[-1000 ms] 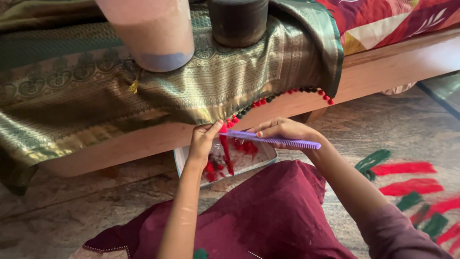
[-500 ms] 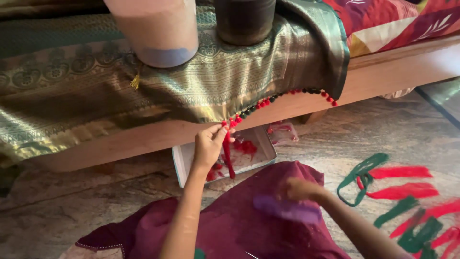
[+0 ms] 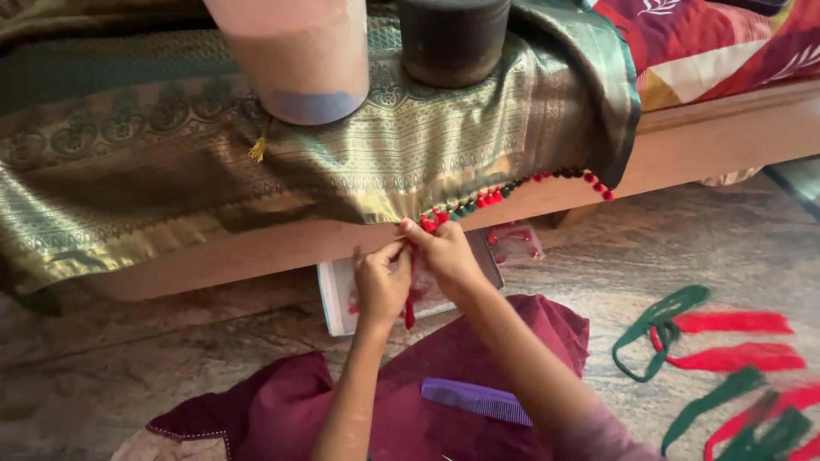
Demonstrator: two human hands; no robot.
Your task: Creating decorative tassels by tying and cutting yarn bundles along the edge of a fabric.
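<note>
My left hand (image 3: 382, 286) and my right hand (image 3: 444, 254) meet at the hanging edge of a green and gold brocade cloth (image 3: 256, 183). Both pinch a bunch of red threads (image 3: 410, 309) that dangles from that edge. A row of small red and dark tassels (image 3: 512, 189) runs along the cloth's edge to the right of my hands. A purple comb (image 3: 477, 400) lies on the maroon fabric (image 3: 410, 384) over my lap, free of both hands.
The cloth drapes over a wooden bed frame (image 3: 717, 137). A pink cylinder (image 3: 295, 55) and a dark cylinder (image 3: 453, 38) stand on it. A white tray (image 3: 337, 299) sits under the frame. Red and green thread bundles (image 3: 726, 341) lie on the stone floor at right.
My right hand put the purple comb down on my lap and came back up to the red threads beside my left hand. The view shifted slightly.
</note>
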